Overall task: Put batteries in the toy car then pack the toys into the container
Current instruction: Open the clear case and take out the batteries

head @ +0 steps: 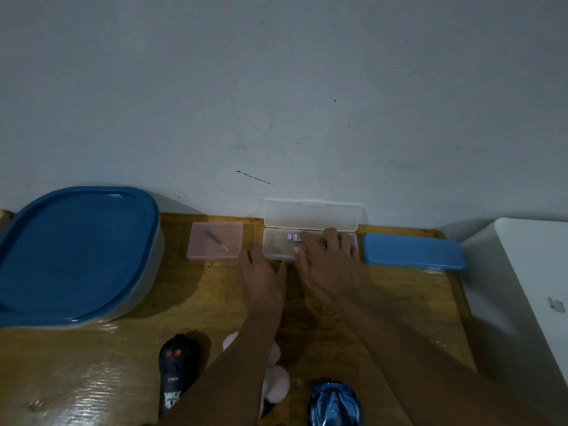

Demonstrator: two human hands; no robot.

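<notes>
A clear plastic case (278,244) stands open against the wall, its lid (312,215) raised. A battery (294,237) with a red and blue label lies inside. My right hand (327,259) reaches into the case with its fingers over the right half; what they touch is hidden. My left hand (264,273) rests flat on the table at the case's front left corner. The blue toy car (335,404) sits at the near edge. A black remote control (176,373) with red buttons lies to its left, and a pink plush toy (278,382) is partly hidden under my left forearm.
A large container with a blue lid (73,253) fills the left side. A pink box (215,244) holds a small screwdriver (215,239). A flat blue case (413,250) lies to the right, and a white appliance (528,278) stands beyond the wooden table's (92,364) right edge.
</notes>
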